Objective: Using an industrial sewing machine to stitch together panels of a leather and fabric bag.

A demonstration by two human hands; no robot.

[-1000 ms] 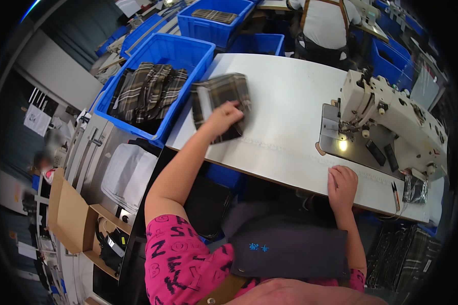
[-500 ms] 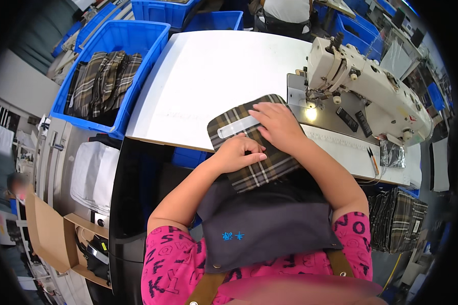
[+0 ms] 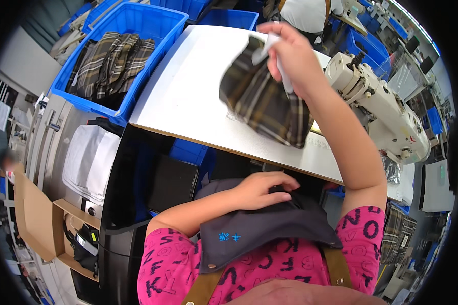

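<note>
A brown, black and white plaid fabric piece [image 3: 262,104] hangs from my right hand [image 3: 296,57], raised over the white tabletop. The right fingers close around its upper edge, where a white strip [image 3: 260,55] runs across it. The cloth is slightly blurred and bends downward, its lower corner at the right. My left hand [image 3: 270,189] is drawn back over the dark apron [image 3: 269,226], below the table's front edge. Its fingers are loosely bent, thumb apart, and no object shows in them.
A white sewing machine [image 3: 381,101] stands at the table's right, partly behind my right forearm. A blue bin [image 3: 130,104] with plaid pieces sits left of the white table [image 3: 178,96]. An open cardboard box [image 3: 33,216] lies lower left. Another person [image 3: 305,15] sits beyond the table.
My right hand has lifted the plaid piece off the front of the table, up and away from me. The left hand has let go and come back to the apron.
</note>
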